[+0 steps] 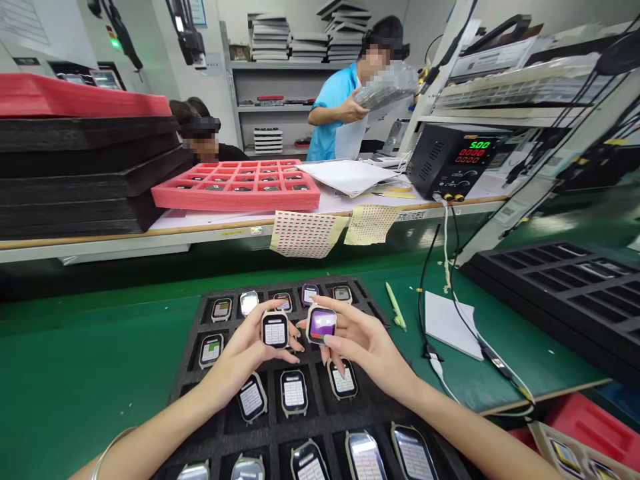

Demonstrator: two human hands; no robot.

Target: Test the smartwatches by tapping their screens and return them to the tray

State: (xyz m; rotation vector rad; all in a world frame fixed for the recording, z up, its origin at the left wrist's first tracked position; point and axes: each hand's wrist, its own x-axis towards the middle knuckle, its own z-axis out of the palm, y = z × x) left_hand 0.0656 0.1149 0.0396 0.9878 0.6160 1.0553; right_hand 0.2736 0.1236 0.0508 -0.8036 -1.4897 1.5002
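Observation:
My left hand (249, 345) is closed around a smartwatch case (275, 331) whose lit screen shows a white grid on black. Beside it, my right hand (361, 337) grips a second smartwatch case (321, 325) with a purple screen, thumb at its lower edge. Neither watch has a strap. Both are held above a black foam tray (273, 437), where several more watch cases lie in separate compartments. Among them, one watch (294, 392) sits below my hands with its screen lit, and another watch (211, 350) at the left shows some green.
A green pen (395, 305) and white paper (453, 323) lie right of the tray, near cables (453, 267). A power supply (455, 160), a red foam tray (235, 197) and stacked black trays (80, 177) stand on the shelf. Two people are beyond; one (333, 100) holds clear plastic trays.

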